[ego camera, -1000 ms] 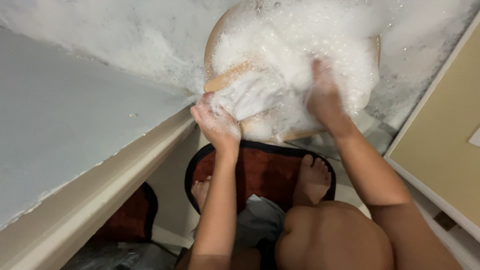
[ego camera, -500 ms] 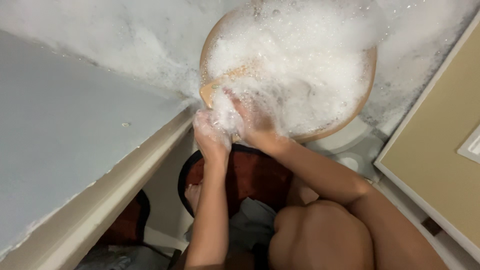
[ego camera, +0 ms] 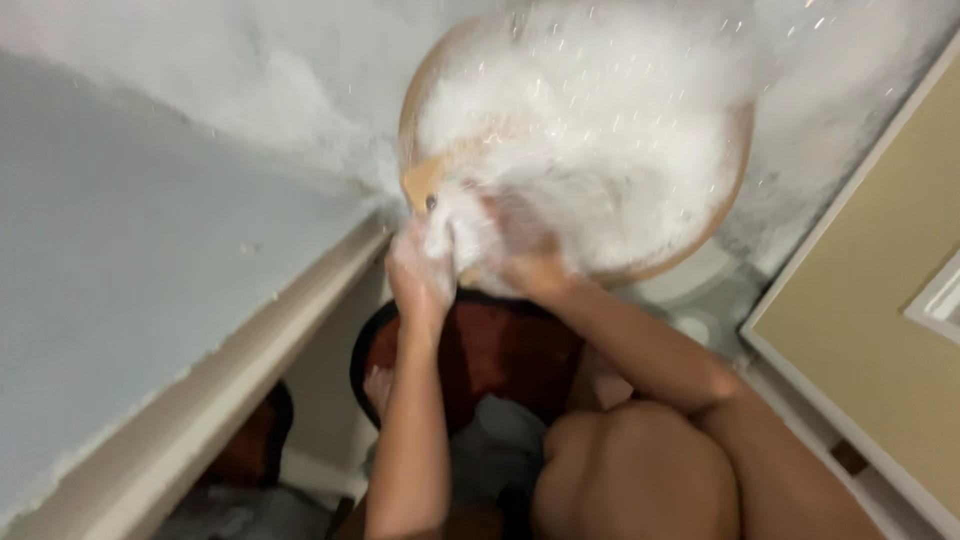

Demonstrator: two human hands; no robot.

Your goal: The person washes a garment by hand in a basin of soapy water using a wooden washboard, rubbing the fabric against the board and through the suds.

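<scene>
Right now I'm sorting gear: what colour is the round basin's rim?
Tan, a light orange-brown, on the basin; the head view shows it.

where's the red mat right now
In the head view the red mat lies on the floor at lower centre, under both forearms, just below the foamy basin.

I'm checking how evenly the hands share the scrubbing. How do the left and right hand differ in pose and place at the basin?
The left hand sits at the near rim of the tan basin, arm almost straight; the right hand reaches in from the side, arm bent, closer to the suds. The left hand is coated whiter with foam. Both grip the same white cloth.
</scene>
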